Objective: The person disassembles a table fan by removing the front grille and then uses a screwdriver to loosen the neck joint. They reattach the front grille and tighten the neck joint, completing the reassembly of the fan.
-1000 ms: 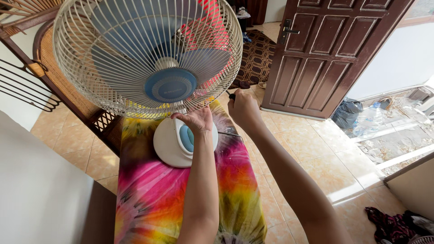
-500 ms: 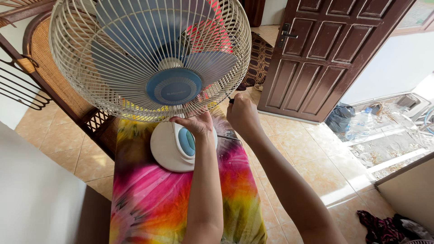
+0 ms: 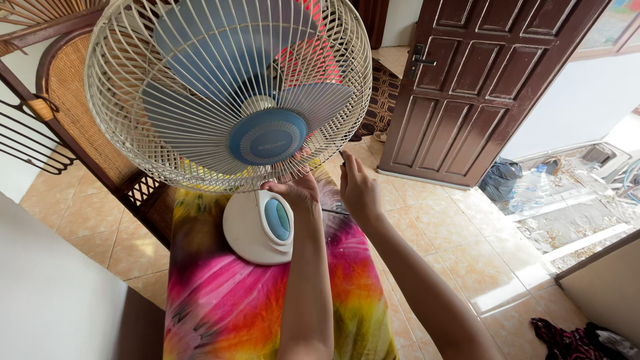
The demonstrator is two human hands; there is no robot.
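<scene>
Head view: a cream wire-caged desk fan with pale blue blades [image 3: 230, 93] stands on its round white base with a blue oval panel [image 3: 260, 228], which rests on a bench draped in a pink, yellow and purple tie-dye cloth [image 3: 227, 307]. The left hand [image 3: 293, 192] is at the lower rim of the fan's cage, just above the base, fingers curled against the wires; whether it truly grips them cannot be told. The right hand [image 3: 359, 190] is just beside the cage's lower right edge, closed around a thin dark tool [image 3: 343, 157] whose tip points up toward the grille. Behind the fan stands a woven rattan chair with a dark wooden frame [image 3: 73, 100]. To the right a dark brown panelled wooden door [image 3: 480, 87] stands open over a beige tiled floor [image 3: 433, 227].
</scene>
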